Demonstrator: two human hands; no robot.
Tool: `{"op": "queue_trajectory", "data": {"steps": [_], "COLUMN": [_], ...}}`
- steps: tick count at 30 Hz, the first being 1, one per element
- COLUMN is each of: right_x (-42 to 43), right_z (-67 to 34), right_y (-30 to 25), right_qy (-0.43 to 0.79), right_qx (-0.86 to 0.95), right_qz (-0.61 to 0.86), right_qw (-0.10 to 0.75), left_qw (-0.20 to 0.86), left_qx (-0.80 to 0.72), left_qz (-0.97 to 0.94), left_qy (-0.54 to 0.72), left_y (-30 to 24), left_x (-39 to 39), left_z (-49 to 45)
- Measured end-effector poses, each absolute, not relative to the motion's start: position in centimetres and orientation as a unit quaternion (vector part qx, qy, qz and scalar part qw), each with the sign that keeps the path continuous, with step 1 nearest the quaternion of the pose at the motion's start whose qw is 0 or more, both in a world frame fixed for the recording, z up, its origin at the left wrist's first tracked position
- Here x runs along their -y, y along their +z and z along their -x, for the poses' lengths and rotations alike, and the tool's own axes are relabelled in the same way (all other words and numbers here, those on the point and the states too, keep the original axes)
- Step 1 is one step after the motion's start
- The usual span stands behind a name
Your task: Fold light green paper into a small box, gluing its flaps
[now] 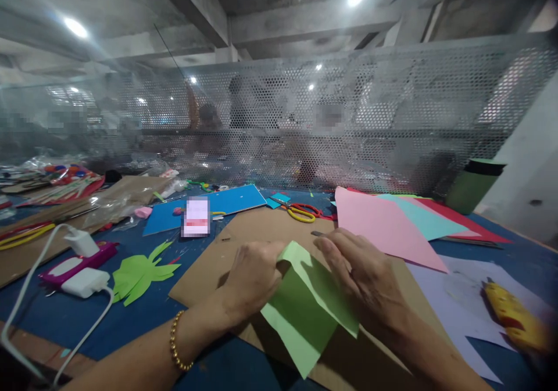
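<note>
A folded sheet of light green paper lies across a brown cardboard sheet in front of me. My left hand, with a gold bead bracelet on the wrist, has its fingers curled over the paper's upper left edge. From the other side, my right hand presses on the paper's top right part and pinches its upper edge with the fingertips. The two hands nearly meet at the top of the fold.
Pink, teal and red paper sheets fan out at the right. Red-and-yellow scissors lie behind the cardboard. A green leaf-shaped cutout, white chargers with cables and a yellow tool lie on the blue table. A perforated metal screen closes the back.
</note>
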State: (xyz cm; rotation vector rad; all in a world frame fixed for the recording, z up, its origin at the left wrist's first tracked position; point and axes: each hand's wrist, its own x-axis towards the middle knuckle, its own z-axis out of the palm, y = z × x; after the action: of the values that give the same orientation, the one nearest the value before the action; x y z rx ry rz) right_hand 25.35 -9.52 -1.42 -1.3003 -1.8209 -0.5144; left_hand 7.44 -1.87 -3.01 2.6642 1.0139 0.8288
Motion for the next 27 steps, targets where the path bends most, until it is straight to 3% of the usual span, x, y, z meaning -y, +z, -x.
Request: {"op": "queue_trajectory", "data": {"steps": [4, 12, 17, 27], "right_x": [9.9, 9.7, 9.4, 9.4], "right_z": [-24.4, -23.8, -24.3, -24.0], "right_y": [-1.5, -3.1, -3.5, -3.0], "right_qy": [-0.111, -0.298, -0.315, -0.323], "right_qx": [0.754, 0.766, 0.776, 0.766], "right_qz": [0.504, 0.494, 0.49, 0.481], "right_qw": [0.407, 0.284, 0.243, 0.279], "left_qw": [0.077, 0.057, 0.063, 0.08], "left_qx": [-0.349, -0.383, -0.384, -0.388], "left_qz": [-0.889, -0.878, -0.874, -0.869], "left_qy": [0.286, 0.281, 0.292, 0.296], "left_y": [-2.9, -2.8, -3.1, -3.0], "left_x": [1.6, 0.9, 0.8, 0.8], "left_z": [-7.2, -7.1, -7.2, -7.3]}}
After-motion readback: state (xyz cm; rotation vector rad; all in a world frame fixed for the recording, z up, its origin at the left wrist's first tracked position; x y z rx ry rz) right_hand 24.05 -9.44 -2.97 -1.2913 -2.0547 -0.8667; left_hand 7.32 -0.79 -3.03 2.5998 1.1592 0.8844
